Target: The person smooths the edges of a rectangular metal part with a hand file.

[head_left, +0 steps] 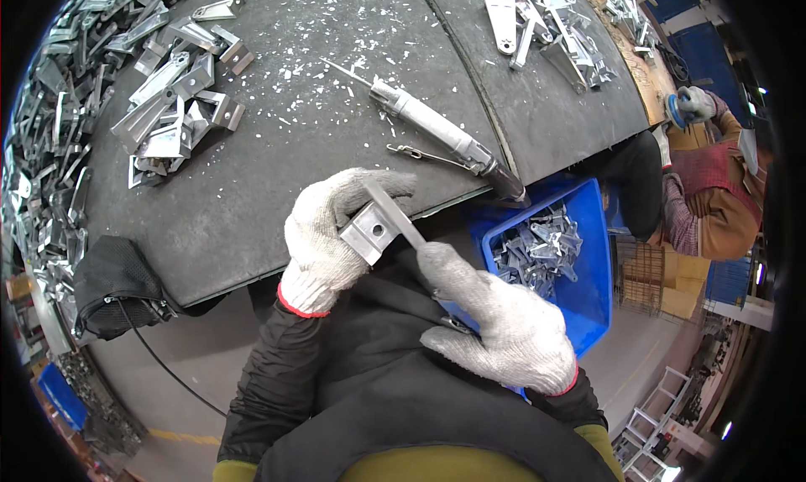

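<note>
My left hand, in a white knit glove with a red cuff, is closed around a small silver metal bracket. One face of the bracket with a round dark hole points up toward me. A narrow flat bar, seemingly a flat file, lies across the bracket's right edge. Its lower end runs beneath the index finger of my gloved right hand. That finger is stretched along it, with the thumb apart below; the other fingers are largely hidden. Both hands are at the table's front edge, above my dark apron.
On the dark table lie a pneumatic tool with a thin bit, metal shavings, a bracket pile and more parts. A blue bin of parts stands right. Black cloth hangs left. A co-worker is far right.
</note>
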### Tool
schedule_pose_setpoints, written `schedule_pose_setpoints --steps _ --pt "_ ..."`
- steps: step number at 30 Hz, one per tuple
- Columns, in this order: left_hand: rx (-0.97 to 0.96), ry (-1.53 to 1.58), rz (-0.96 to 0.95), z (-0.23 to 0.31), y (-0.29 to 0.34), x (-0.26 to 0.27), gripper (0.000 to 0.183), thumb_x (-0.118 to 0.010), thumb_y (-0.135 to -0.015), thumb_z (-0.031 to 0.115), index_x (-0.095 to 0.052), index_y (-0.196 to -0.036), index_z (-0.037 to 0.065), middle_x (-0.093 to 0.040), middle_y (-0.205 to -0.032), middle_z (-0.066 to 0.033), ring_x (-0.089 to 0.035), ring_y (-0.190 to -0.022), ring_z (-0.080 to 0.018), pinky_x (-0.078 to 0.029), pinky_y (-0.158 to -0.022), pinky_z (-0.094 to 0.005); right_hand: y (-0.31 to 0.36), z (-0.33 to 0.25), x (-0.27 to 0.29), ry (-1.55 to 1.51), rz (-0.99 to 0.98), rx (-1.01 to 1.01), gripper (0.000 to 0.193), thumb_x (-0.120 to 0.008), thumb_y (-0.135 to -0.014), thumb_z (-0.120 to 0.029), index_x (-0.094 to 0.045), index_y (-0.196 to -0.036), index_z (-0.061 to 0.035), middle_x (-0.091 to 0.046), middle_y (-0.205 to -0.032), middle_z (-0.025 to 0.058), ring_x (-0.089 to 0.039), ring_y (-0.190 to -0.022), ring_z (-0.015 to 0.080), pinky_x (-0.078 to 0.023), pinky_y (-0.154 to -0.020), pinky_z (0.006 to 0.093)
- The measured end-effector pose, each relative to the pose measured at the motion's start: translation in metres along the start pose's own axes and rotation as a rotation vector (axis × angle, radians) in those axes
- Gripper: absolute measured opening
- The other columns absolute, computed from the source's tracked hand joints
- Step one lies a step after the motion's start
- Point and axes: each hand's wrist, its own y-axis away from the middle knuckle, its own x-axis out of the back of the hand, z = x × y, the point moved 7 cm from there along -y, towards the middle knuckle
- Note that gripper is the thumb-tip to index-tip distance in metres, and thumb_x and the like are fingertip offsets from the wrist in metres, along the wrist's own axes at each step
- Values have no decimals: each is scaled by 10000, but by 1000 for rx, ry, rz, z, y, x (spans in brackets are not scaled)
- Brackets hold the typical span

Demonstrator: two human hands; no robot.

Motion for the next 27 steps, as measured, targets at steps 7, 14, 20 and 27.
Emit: schedule_pose_setpoints --steps 7,14,20,27 --pt "26 118 11 -6 0 1 362 -664 -935 99 -639 -1220 -123 -717 -1177 -226 -715 -1072 -279 -581 -971 -389 8 2 -5 33 -148 -105 760 -818 -840 -353 -511 -1512 -173 -707 -1035 162 -719 -891 375 -582 -779 422" --pt "66 168 19 -8 -2 1 393 -623 -822 -63 -668 -1211 -86 -729 -1161 -184 -717 -1068 -244 -593 -931 -358 5 -4 -6 130 -116 -130 745 -785 -854 -393 -491 -1528 -266 -670 -913 127 -706 -760 365 -567 -667 447" --pt "67 276 62 -12 -1 2 394 -648 -810 -61 -679 -1202 -75 -737 -1136 -173 -723 -1040 -231 -591 -909 -340 1 -2 -5 74 -137 -123 747 -787 -855 -392 -490 -1529 -267 -684 -933 137 -710 -780 372 -574 -688 455" --pt "36 149 40 -7 -1 2 415 -637 -789 -84 -684 -1202 -71 -737 -1119 -167 -723 -1031 -230 -586 -917 -337 4 -4 -6 52 -136 -86 747 -784 -858 -390 -490 -1530 -252 -695 -960 142 -715 -810 375 -580 -711 447"
